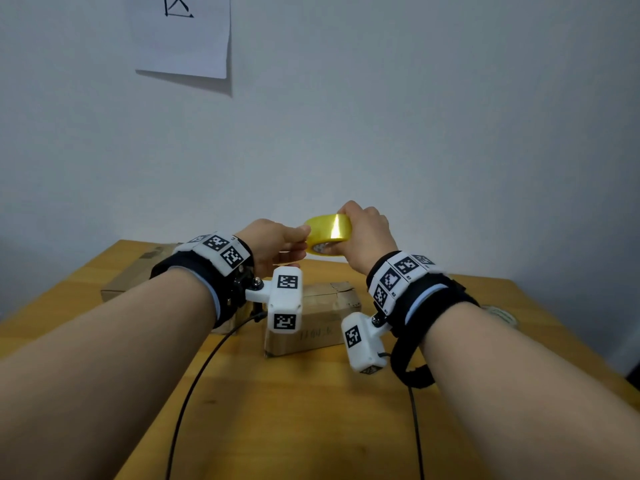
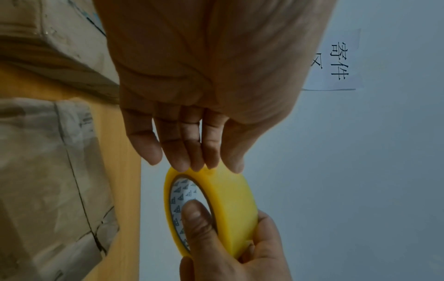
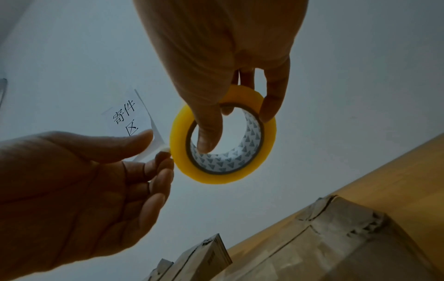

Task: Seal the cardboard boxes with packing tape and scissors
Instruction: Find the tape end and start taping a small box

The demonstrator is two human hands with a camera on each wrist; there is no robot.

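Note:
A yellow packing tape roll (image 1: pixel 329 230) (image 2: pixel 230 205) (image 3: pixel 216 176) is held up in the air above the table. My right hand (image 1: pixel 337 233) (image 2: pixel 225 232) (image 3: pixel 238 127) grips it, thumb inside the patterned core and fingers over the outer face. My left hand (image 1: pixel 301 237) (image 2: pixel 192 163) (image 3: pixel 161 144) reaches in from the left, and its nearly straight fingertips touch the roll's outer surface near the rim. Below the hands a taped cardboard box (image 1: pixel 325 313) (image 3: pixel 324 237) lies on the table. A second cardboard box (image 1: pixel 138 271) (image 2: pixel 48 38) lies at the back left. No scissors show in any view.
The wooden table (image 1: pixel 311 410) ends at a pale wall. A sheet of paper (image 1: pixel 180 36) with characters hangs on that wall. Another tape roll (image 1: pixel 502 315) lies at the table's right side. Black cables (image 1: pixel 194 382) run from both wrist units across the near tabletop.

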